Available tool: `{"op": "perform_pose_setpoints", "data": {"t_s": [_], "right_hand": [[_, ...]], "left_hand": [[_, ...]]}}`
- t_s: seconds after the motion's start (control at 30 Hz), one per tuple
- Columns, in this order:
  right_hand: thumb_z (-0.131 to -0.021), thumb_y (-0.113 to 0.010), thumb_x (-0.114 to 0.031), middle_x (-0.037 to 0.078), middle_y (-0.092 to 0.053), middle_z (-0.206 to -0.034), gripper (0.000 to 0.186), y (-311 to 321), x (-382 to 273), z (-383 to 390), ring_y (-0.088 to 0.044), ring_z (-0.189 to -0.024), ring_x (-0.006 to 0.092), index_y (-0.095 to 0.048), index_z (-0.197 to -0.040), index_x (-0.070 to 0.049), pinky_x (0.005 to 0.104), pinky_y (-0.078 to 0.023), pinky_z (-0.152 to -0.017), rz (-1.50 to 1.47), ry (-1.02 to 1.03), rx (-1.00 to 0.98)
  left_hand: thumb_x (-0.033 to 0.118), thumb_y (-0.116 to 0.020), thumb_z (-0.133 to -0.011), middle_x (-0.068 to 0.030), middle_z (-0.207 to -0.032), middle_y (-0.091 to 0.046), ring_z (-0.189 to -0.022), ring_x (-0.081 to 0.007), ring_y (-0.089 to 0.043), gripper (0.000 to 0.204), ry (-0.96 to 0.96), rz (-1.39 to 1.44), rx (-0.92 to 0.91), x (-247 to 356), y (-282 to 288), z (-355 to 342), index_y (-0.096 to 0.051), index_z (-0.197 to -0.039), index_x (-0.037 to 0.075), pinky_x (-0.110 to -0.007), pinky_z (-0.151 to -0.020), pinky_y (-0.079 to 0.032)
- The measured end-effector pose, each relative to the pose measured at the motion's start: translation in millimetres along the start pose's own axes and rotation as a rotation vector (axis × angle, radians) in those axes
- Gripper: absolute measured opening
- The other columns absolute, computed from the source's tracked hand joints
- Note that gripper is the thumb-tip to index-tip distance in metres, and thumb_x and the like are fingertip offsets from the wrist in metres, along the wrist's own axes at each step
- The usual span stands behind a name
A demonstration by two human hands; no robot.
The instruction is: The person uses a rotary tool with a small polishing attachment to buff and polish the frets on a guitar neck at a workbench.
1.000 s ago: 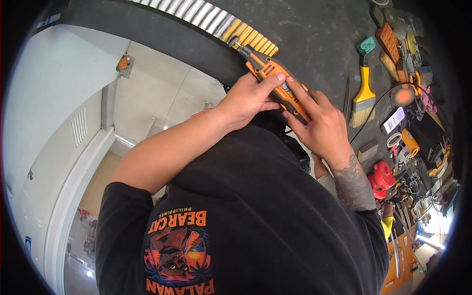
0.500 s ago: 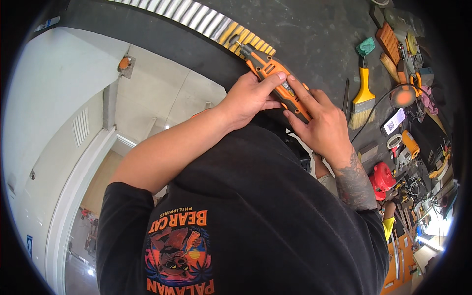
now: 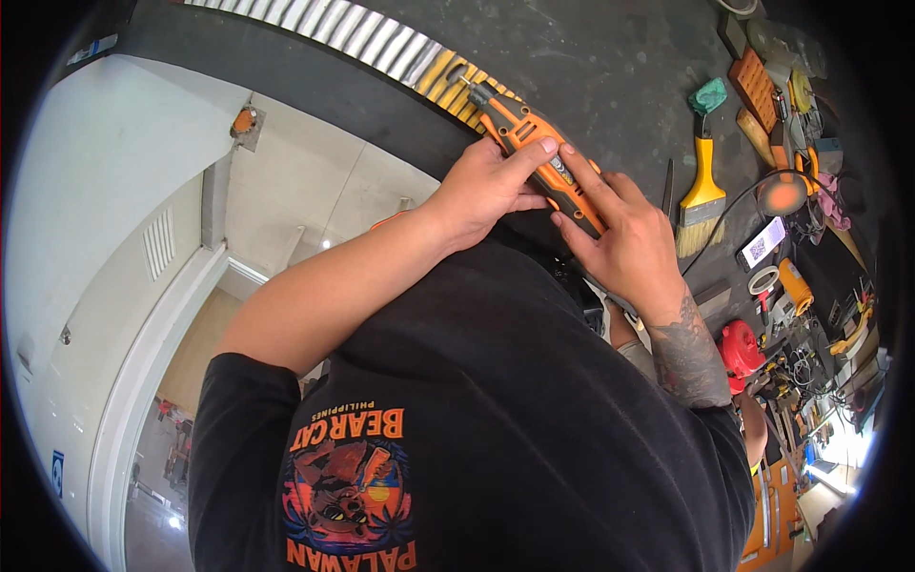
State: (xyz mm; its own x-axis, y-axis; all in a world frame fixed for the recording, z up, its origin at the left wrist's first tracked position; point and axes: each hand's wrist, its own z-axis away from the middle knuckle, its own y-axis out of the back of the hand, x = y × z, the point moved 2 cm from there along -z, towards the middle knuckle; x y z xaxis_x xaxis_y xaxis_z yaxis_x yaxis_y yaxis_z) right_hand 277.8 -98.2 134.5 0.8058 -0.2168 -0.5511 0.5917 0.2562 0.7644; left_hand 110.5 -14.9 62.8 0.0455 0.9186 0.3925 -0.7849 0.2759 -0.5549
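An orange and black rotary tool is held in both hands, its nose aimed toward the far left. My left hand is closed round its front half, thumb lying on top. Farther back, my right hand grips the body, with fingers along its upper side and the thumb beneath. A small round disc on the tool's tip is over a ribbed strip, yellow at its near right end and silvery-white beyond. Whether the disc touches the ribs I cannot tell. The tool covers part of the yellow end.
The strip lies along the edge of a dark table. To the right are a yellow-handled paintbrush, a phone, a red rounded object and many scattered tools. A dark cable curves past the brush. Another person's arm shows at lower right.
The ribbed strip has shifted slightly left in the picture under the tool's tip. My hands keep the same hold on the rotary tool. The other person's arm at lower right has moved.
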Motion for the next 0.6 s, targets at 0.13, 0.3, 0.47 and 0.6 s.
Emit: {"op": "perform_pose_setpoints", "data": {"t_s": [0.13, 0.3, 0.47, 0.6], "right_hand": [[-0.085, -0.084, -0.027, 0.011, -0.069, -0.101, 0.077, 3.2, 3.8, -3.0, -0.074, -0.082, 0.0325, -0.055, -0.156, -0.035, 0.0434, -0.061, -0.07, -0.011, -0.019, -0.024], [-0.085, -0.084, -0.026, 0.011, -0.069, -0.101, 0.077, 5.2, 9.3, -5.1, -0.074, -0.081, 0.0325, -0.055, -0.156, -0.035, 0.0434, -0.061, -0.07, -0.043, -0.027, -0.025], [-0.086, -0.084, -0.027, 0.011, -0.069, -0.1, 0.077, 3.5, 13.0, -8.2, -0.073, -0.083, 0.033, -0.054, -0.157, -0.034, 0.0435, -0.061, -0.072, -0.084, -0.03, -0.022], [-0.086, -0.084, -0.027, 0.012, -0.069, -0.099, 0.079, 5.5, 12.7, -3.4, -0.073, -0.084, 0.0336, -0.052, -0.158, -0.032, 0.0433, -0.06, -0.074, -0.131, -0.057, -0.015]], "left_hand": [[0.036, -0.058, -0.111, -0.0129, -0.126, -0.07, -0.118, -0.0235, -0.071, 0.037, -0.004, -0.007, 0.001, 4.1, -3.8, -2.9, -0.062, -0.131, 0.005, -0.043, -0.105, -0.059], [0.038, -0.059, -0.111, -0.0128, -0.126, -0.07, -0.119, -0.0234, -0.071, 0.038, -0.022, -0.002, -0.006, 8.1, -8.3, -6.1, -0.062, -0.13, 0.005, -0.043, -0.104, -0.059], [0.039, -0.06, -0.11, -0.0123, -0.124, -0.071, -0.116, -0.0237, -0.071, 0.04, -0.001, -0.051, 0.024, 10.5, -8.6, -7.2, -0.062, -0.13, 0.005, -0.044, -0.104, -0.059], [0.039, -0.061, -0.11, -0.0121, -0.123, -0.07, -0.116, -0.0237, -0.071, 0.041, -0.015, -0.07, 0.048, 15.9, -17.0, -3.9, -0.061, -0.131, 0.005, -0.044, -0.104, -0.058]]}}
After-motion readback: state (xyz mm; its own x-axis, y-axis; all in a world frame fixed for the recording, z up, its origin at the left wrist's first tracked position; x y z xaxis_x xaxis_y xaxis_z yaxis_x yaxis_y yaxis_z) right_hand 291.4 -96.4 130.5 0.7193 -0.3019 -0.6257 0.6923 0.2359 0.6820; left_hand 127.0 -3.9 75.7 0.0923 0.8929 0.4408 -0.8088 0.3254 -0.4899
